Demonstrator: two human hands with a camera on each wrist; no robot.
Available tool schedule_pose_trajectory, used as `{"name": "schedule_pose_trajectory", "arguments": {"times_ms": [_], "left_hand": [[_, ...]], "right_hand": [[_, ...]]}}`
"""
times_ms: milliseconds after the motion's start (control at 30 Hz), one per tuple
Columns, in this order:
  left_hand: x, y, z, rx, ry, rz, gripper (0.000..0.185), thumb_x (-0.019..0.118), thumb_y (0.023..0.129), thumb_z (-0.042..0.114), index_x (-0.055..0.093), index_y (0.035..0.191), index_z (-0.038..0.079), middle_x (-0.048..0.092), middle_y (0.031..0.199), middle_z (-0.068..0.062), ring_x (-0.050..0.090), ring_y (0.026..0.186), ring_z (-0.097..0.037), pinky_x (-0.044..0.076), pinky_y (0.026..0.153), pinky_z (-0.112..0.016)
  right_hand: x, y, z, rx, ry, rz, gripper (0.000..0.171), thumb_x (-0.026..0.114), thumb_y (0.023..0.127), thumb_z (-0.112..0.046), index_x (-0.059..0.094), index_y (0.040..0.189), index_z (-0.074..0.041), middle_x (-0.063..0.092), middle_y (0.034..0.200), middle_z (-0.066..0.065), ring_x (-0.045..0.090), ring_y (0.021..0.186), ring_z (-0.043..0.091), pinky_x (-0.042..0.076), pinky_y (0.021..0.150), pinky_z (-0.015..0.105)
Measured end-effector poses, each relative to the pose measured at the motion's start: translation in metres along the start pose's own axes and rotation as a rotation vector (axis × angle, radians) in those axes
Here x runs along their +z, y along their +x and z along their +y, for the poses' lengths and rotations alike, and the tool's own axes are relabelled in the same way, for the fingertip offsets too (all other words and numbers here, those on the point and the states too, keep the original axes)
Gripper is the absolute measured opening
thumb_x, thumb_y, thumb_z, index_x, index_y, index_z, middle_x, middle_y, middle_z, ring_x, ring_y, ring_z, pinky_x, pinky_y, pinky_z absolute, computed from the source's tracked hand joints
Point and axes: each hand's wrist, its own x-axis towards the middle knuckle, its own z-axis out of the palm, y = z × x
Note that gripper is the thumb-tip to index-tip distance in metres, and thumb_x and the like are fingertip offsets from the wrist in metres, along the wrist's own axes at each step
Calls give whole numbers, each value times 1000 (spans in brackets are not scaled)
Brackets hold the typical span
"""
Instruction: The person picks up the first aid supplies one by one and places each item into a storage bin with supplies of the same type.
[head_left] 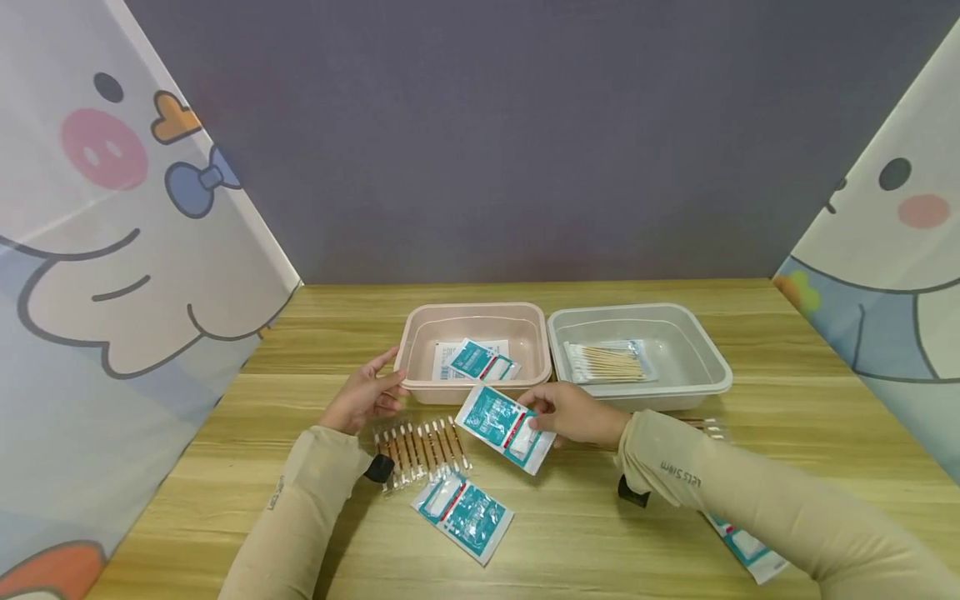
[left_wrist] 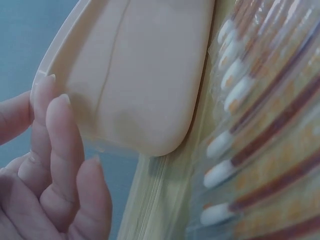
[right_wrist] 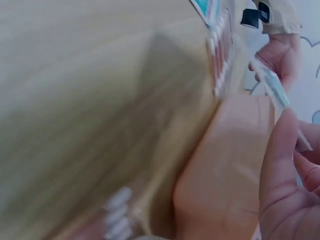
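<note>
My right hand (head_left: 573, 412) pinches the edge of a teal-and-white packet (head_left: 497, 421) with a red stripe. The packet is tilted at the front of the pink plastic box (head_left: 551, 367). My left hand (head_left: 365, 393) holds that box at its near left corner, thumb and finger at the rim (left_wrist: 42, 67). Inside the box lie another teal packet (head_left: 474, 358) and a white packet (head_left: 442, 360). Just in front of my left hand is a clear pack of brown-stemmed swabs (head_left: 420, 450). A teal packet (head_left: 472, 521) lies nearer to me on the table.
A grey plastic box (head_left: 686, 354) stands right of the pink one, with a pack of wooden-stick cotton swabs (head_left: 611, 362) in it. Under my right forearm, more brown swabs (head_left: 708, 427) and a teal packet (head_left: 750, 550) are partly hidden. Printed panels stand at both sides.
</note>
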Motion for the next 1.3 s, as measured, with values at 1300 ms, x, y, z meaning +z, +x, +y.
{"name": "schedule_pose_trajectory", "arguments": {"times_ms": [1300], "left_hand": [[-1,1,3,-8,25,-4,64,51,101,16,17,154,14,66,70,0,59,50,-6,52,55,-24]], "right_hand": [[-63,84,-38,22,-34,191,30,65,88,1,64,118,4,63,78,8,56,62,11,56,60,35]]}}
